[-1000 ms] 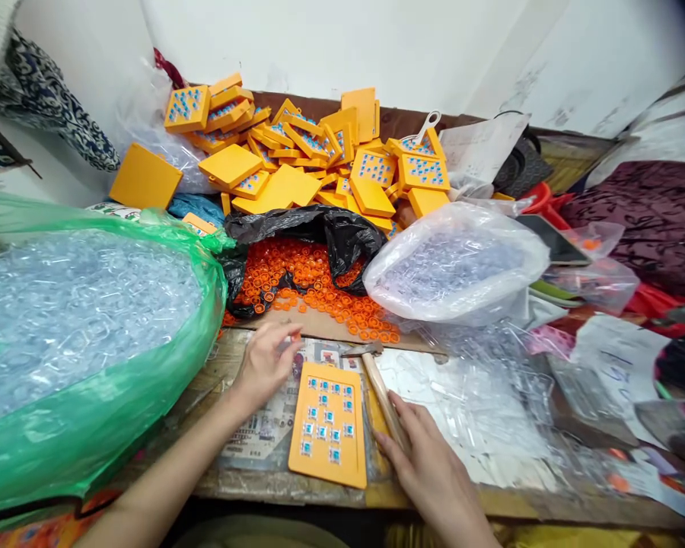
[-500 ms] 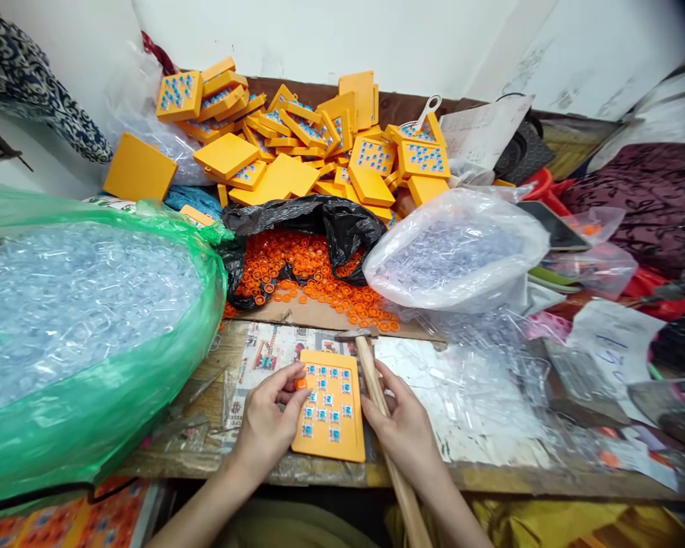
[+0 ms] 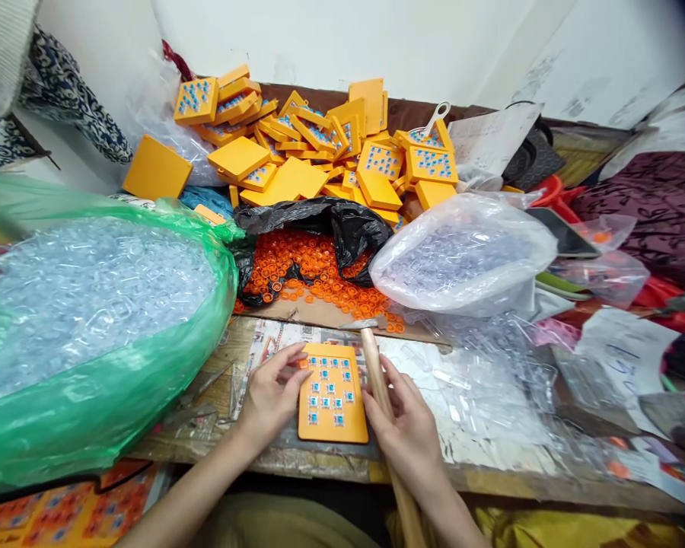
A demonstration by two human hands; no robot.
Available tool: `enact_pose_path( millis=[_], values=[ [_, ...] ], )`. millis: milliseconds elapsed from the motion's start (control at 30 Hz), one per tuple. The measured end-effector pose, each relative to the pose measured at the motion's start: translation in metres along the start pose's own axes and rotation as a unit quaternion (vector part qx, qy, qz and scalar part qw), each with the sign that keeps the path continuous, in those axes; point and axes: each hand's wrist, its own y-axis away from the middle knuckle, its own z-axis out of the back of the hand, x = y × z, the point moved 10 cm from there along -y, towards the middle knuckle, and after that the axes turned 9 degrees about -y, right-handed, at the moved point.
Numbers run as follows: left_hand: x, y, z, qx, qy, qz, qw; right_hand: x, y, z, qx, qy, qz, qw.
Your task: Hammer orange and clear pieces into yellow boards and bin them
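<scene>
A yellow-orange panel [image 3: 334, 428] lies on the bench before me, with rows of small clear-and-blue pieces set in its face. At its upper left edge, my left hand [image 3: 271, 396] is closed, thumb and fingers pinching a small orange cap [image 3: 304, 364] that is mostly covered. My right hand [image 3: 405, 422] is wrapped around the wooden handle of a hammer [image 3: 383, 392] along the panel's right side. The hammer's metal head [image 3: 358, 324] rests just beyond the panel, and the handle runs back toward my lap.
A green bag [image 3: 165, 380] of clear plastic parts stands left. Ahead, a black bag [image 3: 297, 213] spills orange rings [image 3: 320, 285]. A white bag [image 3: 468, 293] of clear parts sits right, near loose clear pieces [image 3: 491, 380]. Behind is a heap of yellow panels [image 3: 302, 179].
The camera view has shifted slightly. The panel's near edge sits a little farther from me and flatter. The orange cap stays in my left fingers, and my right hand keeps its hold on the hammer.
</scene>
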Motion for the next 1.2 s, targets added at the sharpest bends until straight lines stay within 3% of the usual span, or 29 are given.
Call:
enact_pose_path(
  millis=[100, 200, 300, 467, 667, 833, 933, 1000, 1100, 1200],
  values=[
    [-0.012, -0.012, -0.006, 0.026, -0.034, -0.070, 0.997, 0.030, 0.010, 0.009, -0.003, 0.067, 0.095, 0.993],
    [-0.013, -0.020, -0.016, 0.062, -0.060, -0.090, 0.992, 0.051, 0.021, -0.003, 0.066, 0.128, 0.147, 0.979],
    [-0.010, -0.022, -0.018, 0.065, -0.073, -0.093, 0.991, 0.057, 0.028, -0.014, 0.103, 0.168, 0.155, 0.968],
    [-0.003, -0.019, -0.021, 0.073, -0.045, -0.072, 0.994, 0.067, 0.032, -0.012, 0.055, 0.153, 0.193, 0.968],
    [-0.003, -0.019, -0.024, 0.088, -0.046, -0.067, 0.993, 0.061, 0.034, -0.016, 0.084, 0.190, 0.183, 0.961],
    [-0.003, -0.018, -0.026, 0.096, -0.034, -0.058, 0.993, 0.066, 0.036, -0.015, 0.060, 0.192, 0.204, 0.958],
    [0.002, -0.015, -0.027, 0.104, -0.015, -0.037, 0.994, 0.050, 0.034, -0.021, 0.094, 0.189, 0.153, 0.965],
    [0.002, -0.017, -0.025, 0.107, -0.027, -0.039, 0.993, 0.035, 0.031, -0.016, 0.083, 0.132, 0.099, 0.983],
    [-0.012, -0.036, -0.015, 0.065, -0.127, -0.099, 0.985, 0.005, 0.023, 0.007, -0.006, 0.014, -0.022, 1.000],
    [-0.028, -0.072, -0.014, 0.021, -0.204, -0.143, 0.968, -0.027, 0.025, 0.021, -0.087, -0.080, -0.154, 0.981]
  ],
)
